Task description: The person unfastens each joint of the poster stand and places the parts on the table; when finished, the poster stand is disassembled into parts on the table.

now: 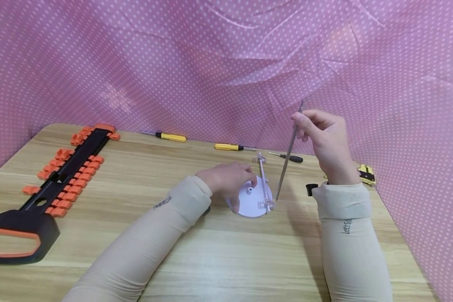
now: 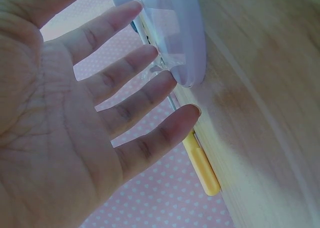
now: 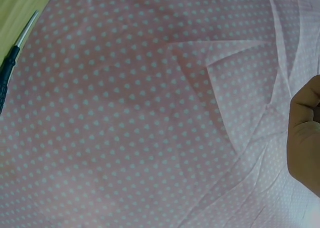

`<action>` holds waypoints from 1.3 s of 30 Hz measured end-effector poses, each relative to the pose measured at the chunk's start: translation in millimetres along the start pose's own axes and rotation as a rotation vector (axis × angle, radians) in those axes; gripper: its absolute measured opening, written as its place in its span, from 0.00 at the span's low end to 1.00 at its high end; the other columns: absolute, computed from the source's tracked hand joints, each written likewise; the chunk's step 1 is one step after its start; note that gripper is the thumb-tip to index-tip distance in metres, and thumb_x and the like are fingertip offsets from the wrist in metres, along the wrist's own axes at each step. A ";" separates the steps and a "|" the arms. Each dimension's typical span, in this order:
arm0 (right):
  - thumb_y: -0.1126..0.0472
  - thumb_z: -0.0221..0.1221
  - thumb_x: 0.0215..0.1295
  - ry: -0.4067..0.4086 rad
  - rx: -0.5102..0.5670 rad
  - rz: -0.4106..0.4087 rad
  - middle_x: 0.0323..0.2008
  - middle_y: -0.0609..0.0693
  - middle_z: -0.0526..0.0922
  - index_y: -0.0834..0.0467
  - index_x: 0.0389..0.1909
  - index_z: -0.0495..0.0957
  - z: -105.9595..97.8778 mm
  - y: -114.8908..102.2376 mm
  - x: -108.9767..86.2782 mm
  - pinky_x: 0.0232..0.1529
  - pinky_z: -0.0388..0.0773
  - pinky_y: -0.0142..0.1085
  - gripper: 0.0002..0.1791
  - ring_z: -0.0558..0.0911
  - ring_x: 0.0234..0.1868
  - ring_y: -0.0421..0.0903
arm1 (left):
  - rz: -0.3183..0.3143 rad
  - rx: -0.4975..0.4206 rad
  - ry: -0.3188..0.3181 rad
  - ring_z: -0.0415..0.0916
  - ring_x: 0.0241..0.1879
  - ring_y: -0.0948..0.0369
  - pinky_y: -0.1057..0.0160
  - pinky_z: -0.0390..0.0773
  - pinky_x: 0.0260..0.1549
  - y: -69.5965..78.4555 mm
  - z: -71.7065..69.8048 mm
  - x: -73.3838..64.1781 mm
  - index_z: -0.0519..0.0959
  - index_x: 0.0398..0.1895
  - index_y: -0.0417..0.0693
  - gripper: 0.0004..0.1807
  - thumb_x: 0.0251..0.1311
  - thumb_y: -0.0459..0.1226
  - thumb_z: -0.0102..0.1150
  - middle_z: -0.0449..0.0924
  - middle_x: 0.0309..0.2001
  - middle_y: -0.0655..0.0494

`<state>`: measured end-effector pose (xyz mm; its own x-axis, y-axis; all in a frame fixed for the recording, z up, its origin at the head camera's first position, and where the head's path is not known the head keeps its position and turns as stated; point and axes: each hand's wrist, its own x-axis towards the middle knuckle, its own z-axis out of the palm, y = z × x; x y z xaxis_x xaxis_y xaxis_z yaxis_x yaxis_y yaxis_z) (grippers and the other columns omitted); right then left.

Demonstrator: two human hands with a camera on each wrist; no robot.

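Observation:
A white round disc [image 1: 251, 207] with a small hub lies on the table. My left hand [image 1: 230, 178] rests on its left part, thumb at the near rim; in the left wrist view its spread, nearly straight fingers reach the disc [image 2: 192, 37]. Along the disc's right side runs a thin pale rod [image 1: 263, 176] with a clear clip [image 1: 264, 204] near each end. To the right, my right hand [image 1: 322, 134] pinches a long thin grey rod [image 1: 288, 153] near its top. That rod slants down toward the disc's right edge. Whether its tip touches anything, I cannot tell.
Yellow-handled screwdrivers [image 1: 173, 137] and a black-handled screwdriver [image 1: 295, 159] lie along the back edge. A black rack with orange clips [image 1: 77, 182] stretches down the left. A yellow-and-black tool [image 1: 367, 174] sits at right. Pink dotted cloth [image 1: 226, 63] hangs behind the table.

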<state>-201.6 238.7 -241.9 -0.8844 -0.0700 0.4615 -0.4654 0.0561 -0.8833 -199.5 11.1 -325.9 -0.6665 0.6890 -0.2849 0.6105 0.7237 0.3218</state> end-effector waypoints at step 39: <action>0.46 0.68 0.73 -0.077 -0.550 0.286 0.28 0.39 0.86 0.56 0.46 0.90 -2.6 20.3 7.0 0.32 0.79 0.32 0.17 0.82 0.33 0.47 | 0.010 0.039 0.002 0.65 0.75 0.53 0.51 0.69 0.76 1.2 0.1 -0.9 0.77 0.70 0.61 0.45 0.44 0.44 0.88 0.67 0.75 0.56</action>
<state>-217.3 241.9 -256.4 -0.9812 -0.0466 0.1875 -0.1788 0.5861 -0.7903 -198.1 11.4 -325.4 -0.6611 0.6962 -0.2797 0.6336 0.7177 0.2890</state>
